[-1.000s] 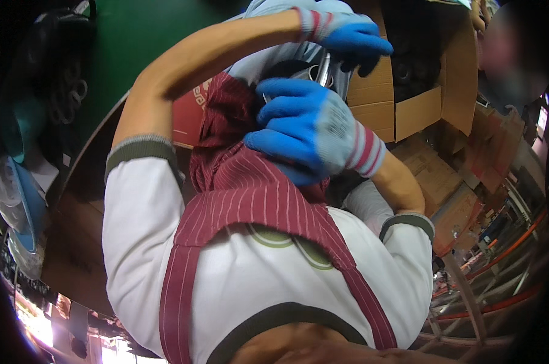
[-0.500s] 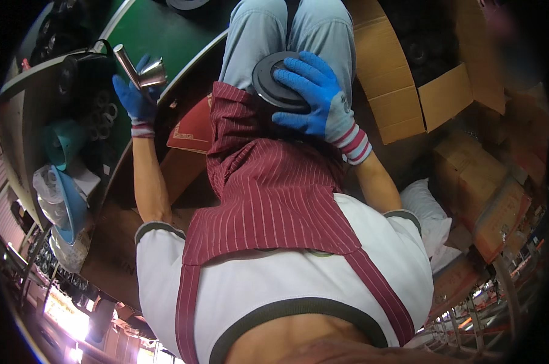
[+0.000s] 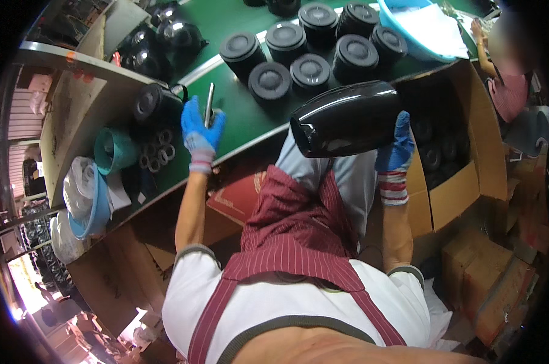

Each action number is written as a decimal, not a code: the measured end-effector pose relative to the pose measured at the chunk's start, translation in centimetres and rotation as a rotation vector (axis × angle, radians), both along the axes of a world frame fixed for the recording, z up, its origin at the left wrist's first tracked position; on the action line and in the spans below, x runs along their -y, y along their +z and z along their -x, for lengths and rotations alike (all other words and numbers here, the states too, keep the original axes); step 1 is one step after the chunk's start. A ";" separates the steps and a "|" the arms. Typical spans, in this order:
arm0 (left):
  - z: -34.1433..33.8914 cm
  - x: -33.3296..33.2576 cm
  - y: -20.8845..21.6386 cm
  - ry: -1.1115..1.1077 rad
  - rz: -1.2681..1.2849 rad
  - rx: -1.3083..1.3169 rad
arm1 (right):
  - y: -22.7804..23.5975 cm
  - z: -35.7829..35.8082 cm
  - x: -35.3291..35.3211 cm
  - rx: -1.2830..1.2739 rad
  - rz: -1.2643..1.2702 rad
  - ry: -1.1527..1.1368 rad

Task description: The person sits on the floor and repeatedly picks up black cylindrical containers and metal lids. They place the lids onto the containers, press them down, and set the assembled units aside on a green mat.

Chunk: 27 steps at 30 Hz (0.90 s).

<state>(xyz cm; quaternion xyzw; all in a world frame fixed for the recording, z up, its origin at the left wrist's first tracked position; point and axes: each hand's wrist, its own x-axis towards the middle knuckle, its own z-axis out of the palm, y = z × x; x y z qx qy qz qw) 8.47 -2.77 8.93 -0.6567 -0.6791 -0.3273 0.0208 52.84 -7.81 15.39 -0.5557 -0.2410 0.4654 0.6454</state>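
While the right hand clasped the glossy black vessel near its right end, the vessel's long axis ran left-right above the lap. Well apart leftward, the left hand pinched a metal piece over the counter.

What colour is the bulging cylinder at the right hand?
Glossy black; the bulging cylinder shows best in the head view, the only one.

I note free room over green tabletop right of left hand; black cylinders block beyond, glossy vessel rightward.
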 end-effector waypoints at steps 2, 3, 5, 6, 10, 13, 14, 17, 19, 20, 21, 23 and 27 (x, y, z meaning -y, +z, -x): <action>-4.1 1.6 5.5 -0.462 -0.250 0.013 | -2.3 2.6 -3.1 -0.021 -0.065 0.105; -6.5 2.3 8.2 -0.593 -0.255 0.075 | 0.3 5.3 -4.5 -0.393 -0.022 0.250; -9.3 1.0 10.2 -0.684 -0.363 0.233 | -6.1 8.7 -8.8 0.069 -0.313 0.372; -9.2 -1.1 9.6 -0.629 -0.460 0.332 | -4.7 10.4 -10.5 -0.159 -0.257 0.415; -5.8 -12.0 12.2 -0.449 -0.502 0.177 | 1.1 14.1 -14.6 -0.423 -0.216 0.410; -5.9 -22.8 12.6 -0.185 -0.339 0.028 | 0.6 12.9 -13.3 -0.271 -0.293 0.539; -5.3 -25.9 12.5 -0.078 -0.178 -0.029 | 0.5 13.0 -12.3 -0.332 -0.230 0.560; -3.6 -34.2 7.1 -0.059 -0.046 -0.079 | -2.8 11.5 -10.8 -0.432 -0.117 0.626; -2.4 -37.4 1.9 -0.120 -0.051 -0.048 | -3.9 10.3 -10.3 -0.465 -0.062 0.646; -1.7 -38.1 1.1 -0.194 -0.166 0.016 | -4.5 9.6 -10.0 -0.482 -0.056 0.647; -1.1 -37.7 0.9 -0.198 -0.209 0.002 | -4.4 8.8 -9.5 -0.438 -0.072 0.639; -0.8 -34.5 3.3 0.005 -0.238 -0.200 | -4.6 7.6 -8.7 -0.404 -0.067 0.594; 4.8 -30.4 4.3 0.516 0.065 -0.493 | -4.1 8.2 -8.2 -0.437 -0.051 0.663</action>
